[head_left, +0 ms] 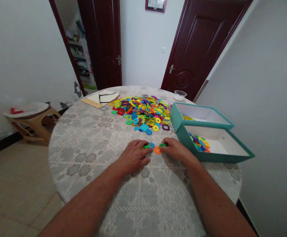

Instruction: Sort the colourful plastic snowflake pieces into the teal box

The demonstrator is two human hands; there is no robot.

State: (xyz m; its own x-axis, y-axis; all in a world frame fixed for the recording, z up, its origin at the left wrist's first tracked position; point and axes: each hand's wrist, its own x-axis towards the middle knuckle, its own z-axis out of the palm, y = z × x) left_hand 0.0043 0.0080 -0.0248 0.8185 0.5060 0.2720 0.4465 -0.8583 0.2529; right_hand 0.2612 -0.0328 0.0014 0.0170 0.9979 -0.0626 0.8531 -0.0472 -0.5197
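Note:
Between my two hands, low over the table, is a short row of flat plastic gear-shaped discs. At its left end, my left hand (135,154) has its fingers closed on a green disc (147,145), with a blue disc (152,145) beside it. An orange disc (157,150) comes after the blue one. My right hand (174,148) pinches another green disc (162,144) at the right end. Whether all the discs are joined I cannot tell, as fingers cover parts of them. Beyond my hands lies a heap of mixed plastic pieces (143,110).
A teal box (228,158) with discs inside stands at the right, a second teal tray (202,123) behind it. Eyeglasses (107,97) rest on papers at the far left. A clear plastic bowl (180,94) is at the back. A wooden stool (35,121) stands left of the table.

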